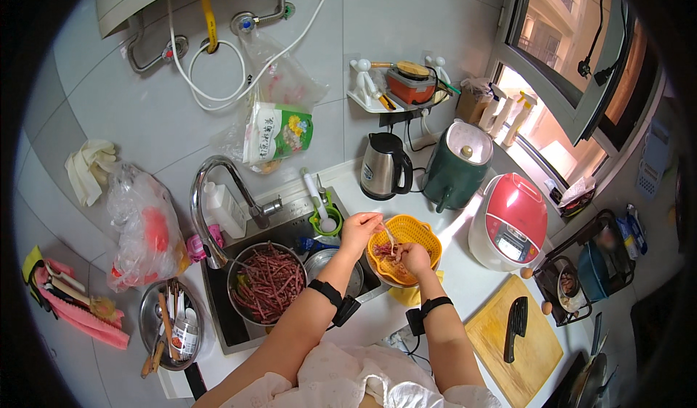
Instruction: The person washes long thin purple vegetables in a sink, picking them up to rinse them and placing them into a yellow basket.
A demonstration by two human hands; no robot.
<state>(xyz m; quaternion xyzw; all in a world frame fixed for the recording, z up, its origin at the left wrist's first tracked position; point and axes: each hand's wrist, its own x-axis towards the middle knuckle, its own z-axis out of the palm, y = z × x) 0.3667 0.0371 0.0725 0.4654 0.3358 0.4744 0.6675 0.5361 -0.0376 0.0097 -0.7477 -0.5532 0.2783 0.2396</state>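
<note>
Over a yellow plastic colander (426,235) at the centre, my left hand (360,232) pinches the upper end of a pale, thin strip of food (390,234). My right hand (413,258) is lower, inside the colander's rim, with its fingers on the strip's lower end. Reddish shreds (385,251) lie in the colander beneath both hands. To the left, a metal pot (233,293) full of reddish-purple long pieces, like beans, stands in the sink. A yellow cloth (405,296) shows under the colander. Both wrists wear black straps with small devices.
A chrome faucet (204,176) arches over the sink (218,329). Behind the colander stand a steel kettle (379,165) and a green appliance (457,160). A red and white rice cooker (509,223) and a cutting board (490,326) bearing a black cleaver (515,321) are at the right.
</note>
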